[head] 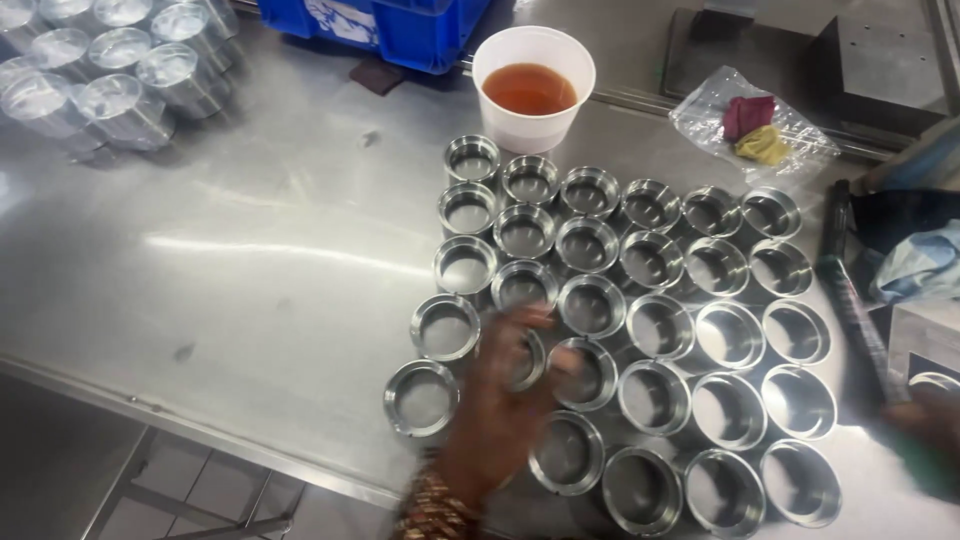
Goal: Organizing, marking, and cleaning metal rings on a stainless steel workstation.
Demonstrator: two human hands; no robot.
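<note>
Several shiny metal rings (660, 325) stand open side up in a close grid on the steel table (250, 270). My left hand (505, 385), with bangles at the wrist, reaches in from the bottom edge. Its fingers are spread over a ring in the grid's near left part, its fingertips touch that ring's rim, and it is blurred by motion. My right hand (930, 420) shows only partly at the right edge, blurred, with green at the wrist. It appears closed on the near end of a long dark rod (850, 290) that lies along the right side of the grid.
A white cup of brown liquid (532, 88) stands just behind the grid. Taller metal cylinders (110, 70) crowd the far left corner beside a blue crate (400, 30). A clear bag with coloured scraps (755, 125) and cloths (915, 262) lie at the right. The table's front edge (200, 428) runs close by.
</note>
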